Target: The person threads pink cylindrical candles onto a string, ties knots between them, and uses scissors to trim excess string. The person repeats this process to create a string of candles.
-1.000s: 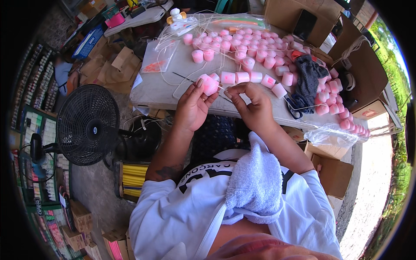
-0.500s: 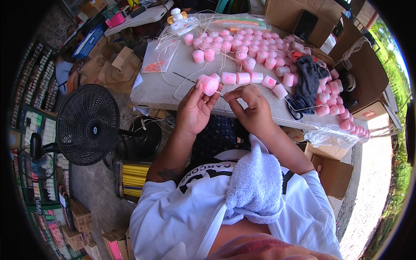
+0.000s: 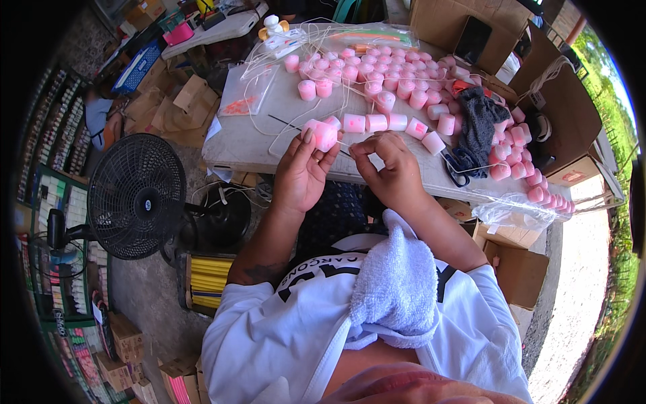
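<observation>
My left hand (image 3: pixel 301 170) holds a small pink cylinder (image 3: pixel 325 135) up at the near edge of a white table (image 3: pixel 243 144). Right beside it, my right hand (image 3: pixel 383 160) pinches a thin white string (image 3: pixel 346 143) that leads toward the cylinder. A row of pink cylinders (image 3: pixel 385 123) lies on the table just behind my hands, and several more are heaped farther back (image 3: pixel 390 74). Loose white strings (image 3: pixel 269 111) trail over the tabletop.
A black fan (image 3: pixel 138 195) stands on the floor at my left. A dark cloth (image 3: pixel 478 124) and scissors (image 3: pixel 459 166) lie on the table's right. Cardboard boxes (image 3: pixel 562 101) stand behind and right of the table. A clear plastic bag (image 3: pixel 515 212) hangs off its right edge. A white towel (image 3: pixel 397 286) drapes over my chest.
Both hands have drawn slightly nearer to me at the table's edge. The pink cylinder stays in my left hand, the string in my right.
</observation>
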Demonstrator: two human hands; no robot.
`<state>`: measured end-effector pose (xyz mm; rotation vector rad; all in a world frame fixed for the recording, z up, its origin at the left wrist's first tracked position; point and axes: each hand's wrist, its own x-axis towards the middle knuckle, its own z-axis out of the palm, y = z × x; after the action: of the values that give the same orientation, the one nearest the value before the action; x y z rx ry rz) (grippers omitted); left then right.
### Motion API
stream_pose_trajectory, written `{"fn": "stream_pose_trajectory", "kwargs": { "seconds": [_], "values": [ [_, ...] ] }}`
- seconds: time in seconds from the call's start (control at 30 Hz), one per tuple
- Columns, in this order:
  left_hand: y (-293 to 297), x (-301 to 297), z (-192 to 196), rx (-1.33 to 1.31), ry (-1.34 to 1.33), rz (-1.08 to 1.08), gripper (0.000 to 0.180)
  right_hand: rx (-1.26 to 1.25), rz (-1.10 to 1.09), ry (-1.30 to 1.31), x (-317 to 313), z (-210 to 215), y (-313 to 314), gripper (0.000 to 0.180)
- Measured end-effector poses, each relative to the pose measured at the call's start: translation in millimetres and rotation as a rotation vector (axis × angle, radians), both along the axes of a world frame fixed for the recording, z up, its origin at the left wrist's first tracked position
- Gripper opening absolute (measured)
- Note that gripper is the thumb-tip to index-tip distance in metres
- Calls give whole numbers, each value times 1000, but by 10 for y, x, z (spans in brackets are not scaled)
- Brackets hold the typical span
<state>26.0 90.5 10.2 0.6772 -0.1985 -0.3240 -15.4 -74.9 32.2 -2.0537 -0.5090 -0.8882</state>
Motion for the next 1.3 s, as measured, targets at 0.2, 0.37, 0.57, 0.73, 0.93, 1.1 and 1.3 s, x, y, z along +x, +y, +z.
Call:
{"fn": "stream_pose_trajectory", "kwargs": {
  "seconds": [0.2, 0.37, 0.57, 0.73, 0.93, 1.1, 1.3],
  "values": [
    [-20, -16, 6, 35, -24, 43, 26, -13, 11, -16, -3, 24, -2, 13],
    [-77, -33, -13, 27, -55, 29, 24, -40, 20, 3, 17, 16, -9, 13],
    [-93, -30, -6, 26, -29, 43, 25, 175, 19, 109, -16, -12, 22, 17],
    [-81, -35, 38, 33, -44, 97, 26, 165, 25, 176, -55, -208, -55, 14],
    [-103, -52, 7, 40, -108, 102, 28, -10, -19, 145, -14, -238, -86, 9],
    [-152, -79, -4, 118, -273, 189, 37, -94, -43, 114, 1, -179, -57, 9],
    [-193, -101, -27, 296, -351, 205, 44, -68, -34, 54, 75, -201, -59, 16]
  ]
}}
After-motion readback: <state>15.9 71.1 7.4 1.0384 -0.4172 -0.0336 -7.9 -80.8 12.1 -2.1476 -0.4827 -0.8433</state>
